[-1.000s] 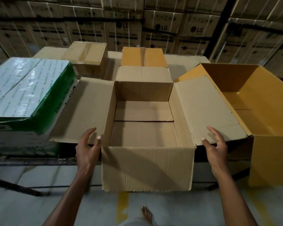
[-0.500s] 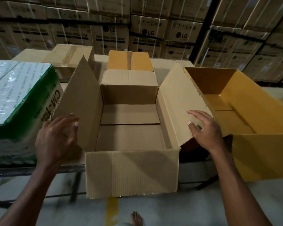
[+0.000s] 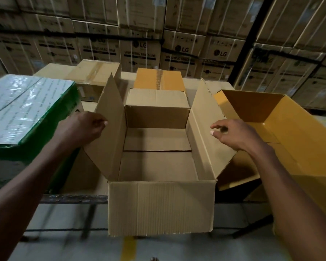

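Pinching the side flaps (image 3: 106, 147), left grip (image 3: 83, 127) and right grip (image 3: 235, 134) sit between green carton (image 3: 26, 110) and yellow box (image 3: 297, 132).

A metal rack (image 3: 72, 199) bears an open cardboard box (image 3: 158, 208), yellow box (image 3: 299, 147), green carton (image 3: 26, 110).

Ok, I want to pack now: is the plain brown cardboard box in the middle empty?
Empty: the plain brown cardboard box stands open at the top, and inside only its bare cardboard bottom shows.
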The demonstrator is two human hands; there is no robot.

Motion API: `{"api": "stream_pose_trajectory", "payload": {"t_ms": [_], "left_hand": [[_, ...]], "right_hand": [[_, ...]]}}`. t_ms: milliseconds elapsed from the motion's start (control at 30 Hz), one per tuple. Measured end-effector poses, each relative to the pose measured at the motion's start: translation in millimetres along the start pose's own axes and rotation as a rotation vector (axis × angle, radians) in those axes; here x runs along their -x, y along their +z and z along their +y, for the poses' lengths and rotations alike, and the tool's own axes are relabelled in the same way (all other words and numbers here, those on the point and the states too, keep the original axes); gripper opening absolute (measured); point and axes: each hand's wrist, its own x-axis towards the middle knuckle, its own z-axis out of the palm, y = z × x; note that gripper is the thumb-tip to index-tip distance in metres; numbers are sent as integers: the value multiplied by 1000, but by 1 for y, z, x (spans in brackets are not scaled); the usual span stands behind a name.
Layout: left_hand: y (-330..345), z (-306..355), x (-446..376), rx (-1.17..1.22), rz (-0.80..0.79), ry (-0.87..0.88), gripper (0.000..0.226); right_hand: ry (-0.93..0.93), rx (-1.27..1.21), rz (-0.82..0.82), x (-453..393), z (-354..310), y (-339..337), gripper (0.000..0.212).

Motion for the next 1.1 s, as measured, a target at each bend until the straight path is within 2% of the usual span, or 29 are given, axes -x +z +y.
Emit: {"api": "stream_pose_trajectory", "payload": {"t_ms": [200, 300, 500, 600, 733, 900, 1100], "left_hand": [[16, 9, -61, -25, -149, 5, 28], [21, 15, -78, -27, -172, -6, 24], [25, 13, -93, 42, -120, -16, 28], [27, 15, -91, -25, -136, -35, 25], [26, 21, -95, -78, -143, -65, 25], [18, 27, -94, -124, -122, -100, 11], [-3, 39, -84, -80, -73, -95, 17]], "right_hand": [[-6, -3, -64, -70, -4, -8, 33], [5, -35, -99, -96, 3, -5, 32], [-4, -71, -56, -117, 15, 10, 28], [17, -71, -30, -120, 21, 13, 23], [52, -91, -32, -121, 25, 13, 38], [67, -52, 18, -119, 20, 14, 39], [44, -12, 47, -100, 7, 2, 39]]}}
